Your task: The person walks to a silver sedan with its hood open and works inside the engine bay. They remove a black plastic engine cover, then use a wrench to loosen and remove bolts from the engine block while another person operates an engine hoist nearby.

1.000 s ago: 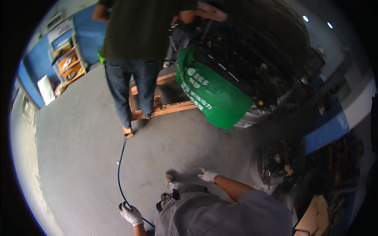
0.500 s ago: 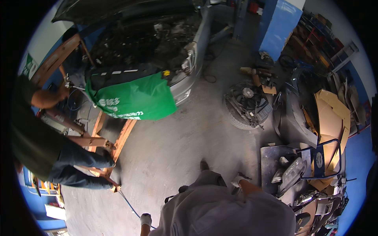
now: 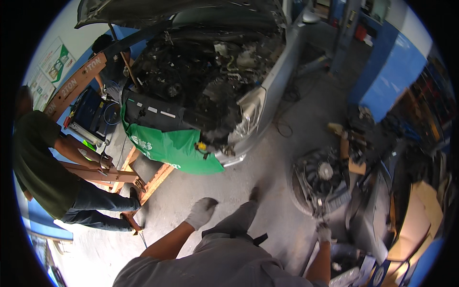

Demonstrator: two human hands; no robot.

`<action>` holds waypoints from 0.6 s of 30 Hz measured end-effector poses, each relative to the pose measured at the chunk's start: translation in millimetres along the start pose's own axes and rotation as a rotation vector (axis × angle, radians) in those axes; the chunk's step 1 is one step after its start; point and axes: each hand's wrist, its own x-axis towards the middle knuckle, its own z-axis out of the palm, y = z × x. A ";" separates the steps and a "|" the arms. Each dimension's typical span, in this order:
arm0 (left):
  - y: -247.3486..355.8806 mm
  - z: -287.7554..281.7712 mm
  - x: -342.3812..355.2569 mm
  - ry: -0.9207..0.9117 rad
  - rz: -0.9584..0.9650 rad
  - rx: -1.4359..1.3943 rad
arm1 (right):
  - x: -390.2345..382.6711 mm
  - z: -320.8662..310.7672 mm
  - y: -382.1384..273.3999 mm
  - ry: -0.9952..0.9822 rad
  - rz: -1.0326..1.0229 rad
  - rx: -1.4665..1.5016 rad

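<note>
A car [image 3: 267, 71] with its hood up stands ahead, a green cover [image 3: 174, 148] hanging over its front. On the left a person [image 3: 52, 177] leans on an orange hoist [image 3: 143, 184]. A fan unit [image 3: 320, 184] lies on the floor, right. The gloved right hand [image 3: 324, 233] is at its near edge; I cannot tell its grip. The gloved left hand [image 3: 202, 212] hangs loosely curled, empty, well apart from the fan unit.

The car [image 3: 229, 86] stands ahead, a co-worker [image 3: 48, 167] left, the radiator fan [image 3: 320, 182] right.
</note>
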 end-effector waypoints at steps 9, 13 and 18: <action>247.1 17.0 344.1 -0.263 0.350 -0.192 | 142.9 -92.3 143.7 -0.325 0.737 1.058; 313.9 25.3 476.3 -0.390 0.406 -0.251 | 341.0 -216.4 215.5 -0.114 0.585 1.236; 352.1 55.2 646.1 -0.355 0.441 -0.139 | 548.8 -303.8 307.3 0.000 0.456 1.300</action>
